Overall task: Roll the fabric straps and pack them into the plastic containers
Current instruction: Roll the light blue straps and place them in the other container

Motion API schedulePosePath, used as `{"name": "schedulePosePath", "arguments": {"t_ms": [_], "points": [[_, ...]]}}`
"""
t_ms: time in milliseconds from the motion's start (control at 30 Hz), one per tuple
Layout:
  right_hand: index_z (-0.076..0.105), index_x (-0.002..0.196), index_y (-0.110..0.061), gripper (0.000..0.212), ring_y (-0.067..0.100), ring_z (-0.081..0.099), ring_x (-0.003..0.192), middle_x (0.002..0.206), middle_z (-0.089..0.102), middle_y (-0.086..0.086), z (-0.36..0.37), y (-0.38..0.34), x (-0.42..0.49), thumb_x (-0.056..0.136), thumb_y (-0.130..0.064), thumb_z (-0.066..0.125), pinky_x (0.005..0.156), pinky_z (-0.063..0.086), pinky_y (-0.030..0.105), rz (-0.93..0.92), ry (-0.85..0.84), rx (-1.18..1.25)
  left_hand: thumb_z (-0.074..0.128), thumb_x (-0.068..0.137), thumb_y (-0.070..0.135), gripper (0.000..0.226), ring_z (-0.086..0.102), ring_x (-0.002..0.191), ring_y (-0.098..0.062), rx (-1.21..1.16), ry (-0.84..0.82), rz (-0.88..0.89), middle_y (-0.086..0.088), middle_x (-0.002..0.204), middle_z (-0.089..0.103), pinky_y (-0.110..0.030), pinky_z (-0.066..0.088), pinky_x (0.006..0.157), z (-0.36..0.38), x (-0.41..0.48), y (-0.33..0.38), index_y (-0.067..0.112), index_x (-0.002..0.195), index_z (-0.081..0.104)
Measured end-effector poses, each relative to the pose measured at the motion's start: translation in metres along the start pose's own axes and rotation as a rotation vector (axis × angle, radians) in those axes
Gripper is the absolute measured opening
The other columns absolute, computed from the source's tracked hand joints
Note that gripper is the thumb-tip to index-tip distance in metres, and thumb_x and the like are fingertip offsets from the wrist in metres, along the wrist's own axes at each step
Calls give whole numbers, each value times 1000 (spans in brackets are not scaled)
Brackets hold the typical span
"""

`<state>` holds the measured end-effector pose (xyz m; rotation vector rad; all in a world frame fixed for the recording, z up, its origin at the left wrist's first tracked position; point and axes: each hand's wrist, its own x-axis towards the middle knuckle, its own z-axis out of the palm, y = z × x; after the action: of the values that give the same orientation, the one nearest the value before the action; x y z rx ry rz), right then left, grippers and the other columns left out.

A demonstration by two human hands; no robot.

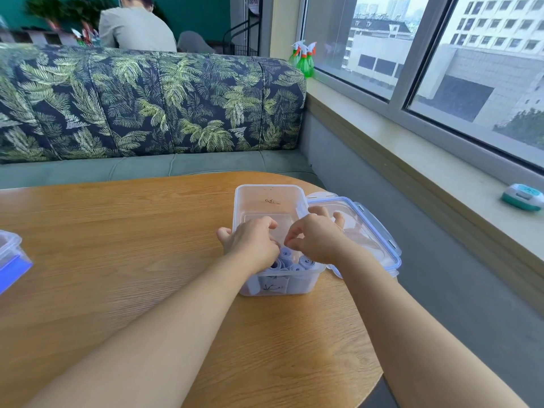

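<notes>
A clear plastic container (269,198) stands open on the wooden table (117,237). Several rolled pale-blue fabric straps (290,262) stand on end in its near part. Both my hands reach into the box from above. My left hand (253,241) has its fingers curled down onto the rolls at the left. My right hand (316,238) hovers over the rolls with thumb and forefinger pinched together, its other fingers spread toward the lid. What the fingertips hold is hidden.
The container's clear lid with blue clips (365,231) lies just right of it, near the table edge. A second container with blue contents (10,260) sits at the left edge. A sofa (147,107) is behind the table, a window sill (441,184) to the right.
</notes>
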<state>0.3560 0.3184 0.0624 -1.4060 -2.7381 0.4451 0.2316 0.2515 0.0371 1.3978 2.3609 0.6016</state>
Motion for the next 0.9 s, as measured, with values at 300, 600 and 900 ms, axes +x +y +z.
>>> {"name": "schedulePosePath", "arguments": {"t_ms": [300,600,900], "points": [[73,101,-31,19,20,21,137,108,67,-5,-3,-4,0,94,-28,55,112,1,60,9,18,8,36,91,12,45,51,107,-2,-44,70,36,20,91,70,-32,17,80,-16,-5,3,37,125,52],[66,115,-34,35,17,20,138,114,63,-3,-13,-15,-9,98,-16,42,115,4,57,31,50,8,32,87,10,49,53,104,-1,-95,195,17,19,94,71,-31,19,84,-47,-23,-2,36,122,55],[65,122,-14,32,11,53,74,110,66,1,-23,-40,-42,95,-11,48,74,43,26,7,231,538,56,84,27,10,48,62,-20,-493,210,-89,18,89,70,-58,41,94,-83,-53,-59,31,92,62]]}}
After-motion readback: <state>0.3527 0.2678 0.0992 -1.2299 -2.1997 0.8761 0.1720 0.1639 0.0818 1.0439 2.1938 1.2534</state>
